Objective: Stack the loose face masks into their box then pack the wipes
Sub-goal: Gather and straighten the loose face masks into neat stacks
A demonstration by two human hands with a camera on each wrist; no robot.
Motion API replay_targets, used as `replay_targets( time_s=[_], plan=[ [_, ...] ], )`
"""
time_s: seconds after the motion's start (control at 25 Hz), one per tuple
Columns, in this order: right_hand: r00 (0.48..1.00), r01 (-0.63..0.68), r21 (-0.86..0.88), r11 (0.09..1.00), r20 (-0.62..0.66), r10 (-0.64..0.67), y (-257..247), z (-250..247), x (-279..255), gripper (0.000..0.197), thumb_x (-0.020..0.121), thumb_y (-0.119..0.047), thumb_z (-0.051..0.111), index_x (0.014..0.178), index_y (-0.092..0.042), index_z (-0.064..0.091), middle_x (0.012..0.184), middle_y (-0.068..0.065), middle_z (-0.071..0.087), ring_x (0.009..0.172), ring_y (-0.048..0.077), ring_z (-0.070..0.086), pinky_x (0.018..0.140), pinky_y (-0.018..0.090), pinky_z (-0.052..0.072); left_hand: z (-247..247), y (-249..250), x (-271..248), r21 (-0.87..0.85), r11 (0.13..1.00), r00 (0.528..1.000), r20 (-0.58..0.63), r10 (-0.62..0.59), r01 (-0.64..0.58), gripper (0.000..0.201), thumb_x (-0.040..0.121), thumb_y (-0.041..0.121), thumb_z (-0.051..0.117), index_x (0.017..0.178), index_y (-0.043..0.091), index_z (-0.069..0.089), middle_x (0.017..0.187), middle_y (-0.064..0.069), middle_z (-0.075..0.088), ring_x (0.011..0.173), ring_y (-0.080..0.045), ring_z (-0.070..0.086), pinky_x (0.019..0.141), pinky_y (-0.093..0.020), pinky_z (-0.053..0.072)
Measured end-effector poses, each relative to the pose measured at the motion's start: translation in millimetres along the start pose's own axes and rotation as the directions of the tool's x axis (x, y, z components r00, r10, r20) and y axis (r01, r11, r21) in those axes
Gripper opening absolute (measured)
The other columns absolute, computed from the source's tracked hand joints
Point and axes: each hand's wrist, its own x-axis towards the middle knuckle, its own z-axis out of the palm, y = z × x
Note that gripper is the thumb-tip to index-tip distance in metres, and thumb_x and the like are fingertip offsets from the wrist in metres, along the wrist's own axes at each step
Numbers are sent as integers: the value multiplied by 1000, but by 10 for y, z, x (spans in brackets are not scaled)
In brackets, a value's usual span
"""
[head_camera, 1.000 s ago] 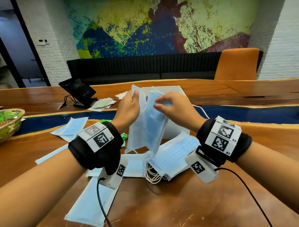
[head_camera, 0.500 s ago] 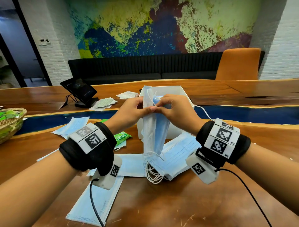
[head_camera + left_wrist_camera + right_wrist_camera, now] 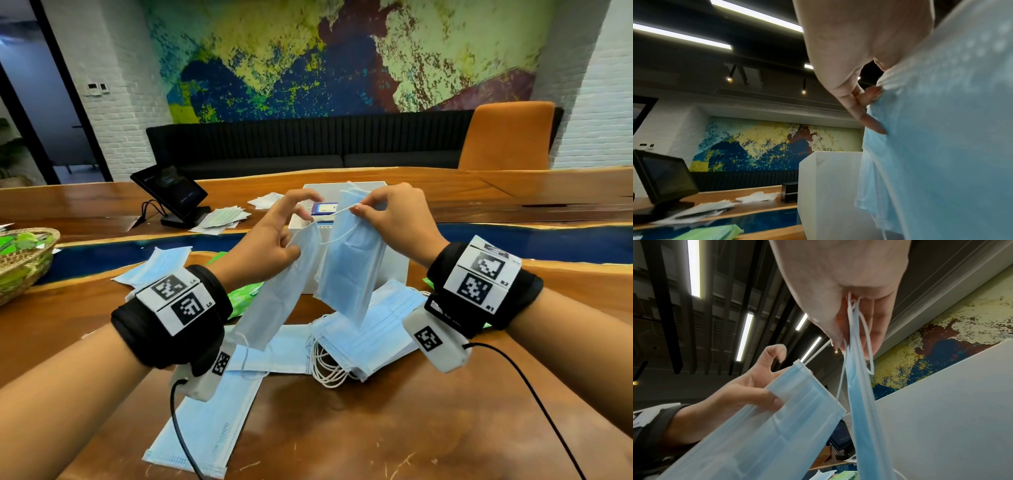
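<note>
Masks split: left hand (image 3: 270,240) grips pale mask (image 3: 274,301), right hand (image 3: 394,219) pinches blue mask (image 3: 352,270) and ear loop; free snagged loop, realign edges, then lower into box (image 3: 394,270).

left hand (image 3: 274,236): pinching (thumb curled) | right hand (image 3: 394,219): pinching, raised

We see the right hand (image 3: 840,293) pinching a blue mask (image 3: 863,402) edge-on with its white ear loop (image 3: 869,350). The left hand (image 3: 742,394) grips a second mask (image 3: 760,434) beside it. White box wall (image 3: 951,410) at right.
</note>
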Motion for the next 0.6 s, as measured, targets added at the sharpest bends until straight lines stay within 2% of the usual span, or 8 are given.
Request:
replay_targets(
  time_s=[0.04,0.12,0.16,0.24,0.32,0.4,0.48,0.6],
  plan=[
    [1000,-5,7,1000,-16,5,11,4,5,25,90,-24,61,97,-4,73,98,10,71,82,10,53,76,25,45,-8,23,-11,53,998,999,44,19,-21,60,84,-10,51,102,46,39,113,3,47,63,-17,47,56,-27,42],
    [999,-13,24,1000,-39,14,23,15,14,24,89,-24,61,96,-4,73,98,9,71,82,10,54,79,28,49,-11,50,-2,244,969,991,130,10,-41,49,84,-10,48,92,39,45,126,1,43,90,-15,50,63,-26,45],
    [999,-14,26,1000,-38,15,18,20,15,24,90,-24,61,96,-4,73,98,9,71,82,9,53,80,28,50,2,61,9,321,947,988,151,-18,-32,44,85,-8,47,96,34,51,130,1,41,107,-14,46,68,-21,46],
    [1000,-12,29,1000,-15,12,-2,30,13,24,90,-24,61,97,-4,73,99,9,70,83,9,53,78,25,49,23,55,43,371,928,987,135,-88,32,44,86,-6,46,115,26,54,134,2,40,124,-14,38,79,-13,43],
    [1000,-6,24,1000,9,6,-20,39,7,24,90,-25,61,98,-5,72,99,8,70,83,8,52,70,17,43,29,62,73,354,927,982,92,-163,121,50,88,-3,47,130,22,46,139,0,40,133,-17,34,95,-23,40],
    [1000,-9,5,1000,22,9,-20,48,-2,24,90,-25,61,99,-6,72,101,8,70,83,7,52,65,14,38,16,79,95,318,932,976,68,-208,177,54,87,-3,48,135,20,42,143,-1,38,135,-19,33,103,-29,36],
    [1000,-11,-29,1000,15,12,-14,52,-13,24,90,-26,60,102,-8,71,106,7,68,87,8,51,68,14,36,-17,83,114,283,929,967,17,-255,240,53,85,-4,49,134,17,45,142,-4,41,132,-20,37,103,-29,36],
    [1000,-17,-66,998,10,18,-24,37,-30,25,91,-26,59,108,-10,69,113,7,64,94,9,49,74,14,32,-100,-2,135,293,872,918,-59,-393,392,43,85,-4,47,125,8,55,120,-11,54,104,-20,49,80,-26,41]
  ],
)
